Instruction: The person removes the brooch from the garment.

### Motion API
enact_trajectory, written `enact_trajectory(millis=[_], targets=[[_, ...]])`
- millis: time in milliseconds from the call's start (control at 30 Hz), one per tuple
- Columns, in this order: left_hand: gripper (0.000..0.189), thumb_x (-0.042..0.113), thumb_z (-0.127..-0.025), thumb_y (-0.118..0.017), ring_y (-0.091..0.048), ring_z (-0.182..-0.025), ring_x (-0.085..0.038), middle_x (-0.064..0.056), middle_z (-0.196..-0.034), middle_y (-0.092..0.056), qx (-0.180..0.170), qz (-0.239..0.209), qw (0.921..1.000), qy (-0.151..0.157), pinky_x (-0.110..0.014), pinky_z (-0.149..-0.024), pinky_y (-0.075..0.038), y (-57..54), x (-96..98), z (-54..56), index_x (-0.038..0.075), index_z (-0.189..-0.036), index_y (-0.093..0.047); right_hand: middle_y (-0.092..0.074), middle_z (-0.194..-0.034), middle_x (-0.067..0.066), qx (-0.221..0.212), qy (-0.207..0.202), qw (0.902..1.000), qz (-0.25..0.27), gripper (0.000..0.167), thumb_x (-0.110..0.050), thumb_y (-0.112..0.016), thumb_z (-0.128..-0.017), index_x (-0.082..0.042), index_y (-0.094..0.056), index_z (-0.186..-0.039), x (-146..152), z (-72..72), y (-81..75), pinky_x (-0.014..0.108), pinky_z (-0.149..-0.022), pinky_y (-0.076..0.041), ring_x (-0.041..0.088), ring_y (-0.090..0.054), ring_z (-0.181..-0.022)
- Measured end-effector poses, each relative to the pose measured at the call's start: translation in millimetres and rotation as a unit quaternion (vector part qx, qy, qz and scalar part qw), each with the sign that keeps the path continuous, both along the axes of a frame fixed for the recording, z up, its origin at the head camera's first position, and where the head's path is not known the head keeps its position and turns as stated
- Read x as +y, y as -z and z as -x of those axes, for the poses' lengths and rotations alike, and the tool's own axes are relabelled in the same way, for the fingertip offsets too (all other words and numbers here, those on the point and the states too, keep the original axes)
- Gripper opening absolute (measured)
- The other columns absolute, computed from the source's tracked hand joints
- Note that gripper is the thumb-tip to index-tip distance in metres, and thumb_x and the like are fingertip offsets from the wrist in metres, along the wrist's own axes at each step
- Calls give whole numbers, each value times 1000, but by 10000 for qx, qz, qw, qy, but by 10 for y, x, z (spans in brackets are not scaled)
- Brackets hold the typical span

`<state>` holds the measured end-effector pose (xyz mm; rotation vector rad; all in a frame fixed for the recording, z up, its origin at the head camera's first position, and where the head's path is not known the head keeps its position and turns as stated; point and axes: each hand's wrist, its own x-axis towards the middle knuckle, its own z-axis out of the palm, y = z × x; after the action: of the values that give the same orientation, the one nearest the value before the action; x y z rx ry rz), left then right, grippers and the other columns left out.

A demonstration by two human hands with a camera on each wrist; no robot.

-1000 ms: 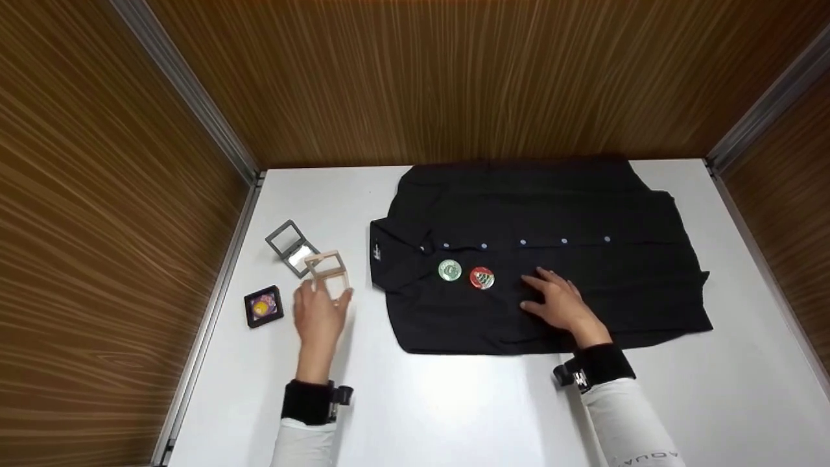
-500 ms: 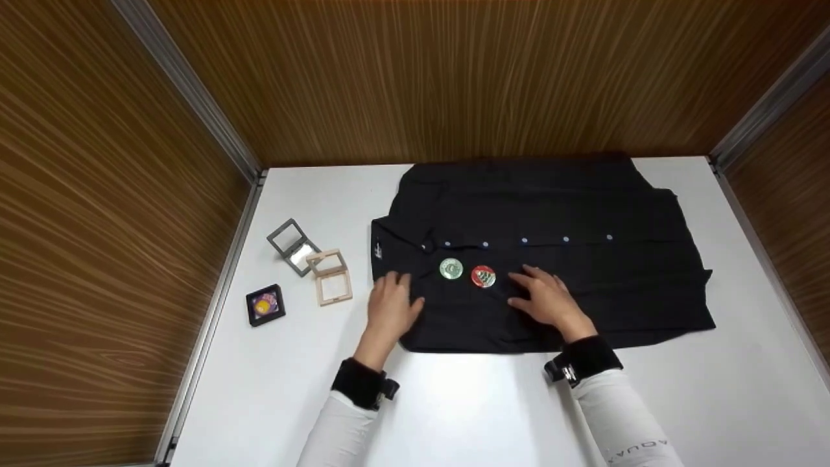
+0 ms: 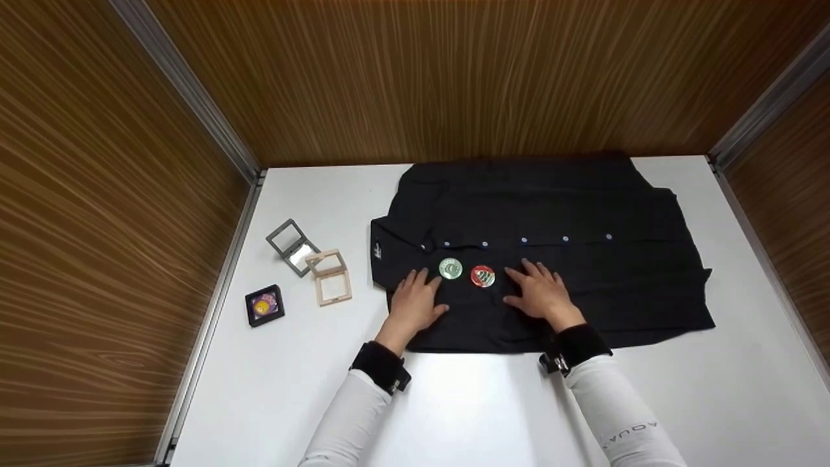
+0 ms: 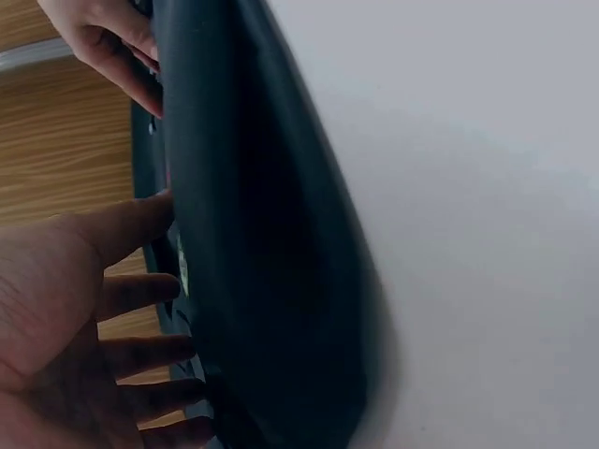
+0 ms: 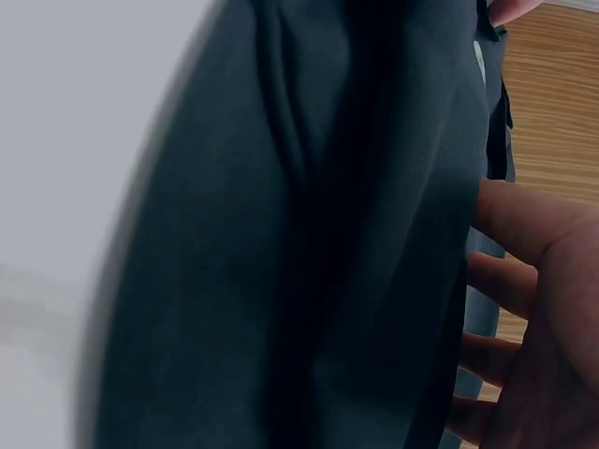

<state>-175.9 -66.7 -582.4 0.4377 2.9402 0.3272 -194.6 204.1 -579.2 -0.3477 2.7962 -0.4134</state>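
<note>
A black button-up shirt (image 3: 622, 285) lies flat on the table with its collar to the left. Two round badges sit on its front: a green one (image 3: 450, 268) and a red one with a Christmas tree (image 3: 482, 276). My left hand (image 3: 413, 303) rests on the shirt below the collar, fingers spread, just left of the green badge. To the right of the red badge, my right hand (image 3: 539, 292) touches the cloth with its fingertips. Both wrist views show fingers extended against the dark fabric (image 4: 271, 243), with nothing gripped.
Left of the shirt on the white table (image 3: 467, 415) stand a grey hinged frame (image 3: 293, 248), a beige hinged frame (image 3: 333, 288) and a black case (image 3: 264, 305) with a purple and yellow round piece inside. Wood-grain panels (image 3: 415, 78) enclose the back and sides.
My left hand has let go of the beige frame, leaving it on the table, and moved right onto the shirt. My right hand has shifted slightly left, closer to the red badge.
</note>
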Motion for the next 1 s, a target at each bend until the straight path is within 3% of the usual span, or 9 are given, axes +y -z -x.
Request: enact_trajectory(millis=[200,533,733,1000], targets=[[80,57,-84,-69,-25,-143,-39,-17,-156,-30,-435,264,9987,68,-52,-112,-27,83,-32,-11,17,-149,-43,-24,-157,21,-203,48,9998,-52,70,-42,-69,-90,-16,-43,-149,22,1,15,77,-104,-9,47,-18,-142],[92,56,-78,-76,-19,-144,-41,-16,-159,-24,-685,-234,9973,80,-57,-113,-22,106,-153,-30,14,-151,-40,-13,-162,15,-629,30,9978,214,81,-49,-70,-87,-19,-35,-153,130,-14,50,84,-94,-3,42,-7,-145],[97,57,-75,-78,-17,-145,-41,-15,-159,-22,-746,-286,9966,179,-57,-113,-21,96,-198,-34,14,-152,-37,-11,-162,17,-679,-187,9962,504,100,-44,-86,-72,-17,-35,-153,225,-53,40,82,-97,0,43,-5,-145],[102,57,-72,-81,-17,-144,-41,-15,-159,-22,-754,-317,9964,212,-57,-113,-21,93,-209,-37,13,-152,-36,-10,-162,18,-643,-306,9971,268,122,-41,-95,-55,-18,-30,-155,351,-136,-11,78,-102,-1,43,-5,-146]])
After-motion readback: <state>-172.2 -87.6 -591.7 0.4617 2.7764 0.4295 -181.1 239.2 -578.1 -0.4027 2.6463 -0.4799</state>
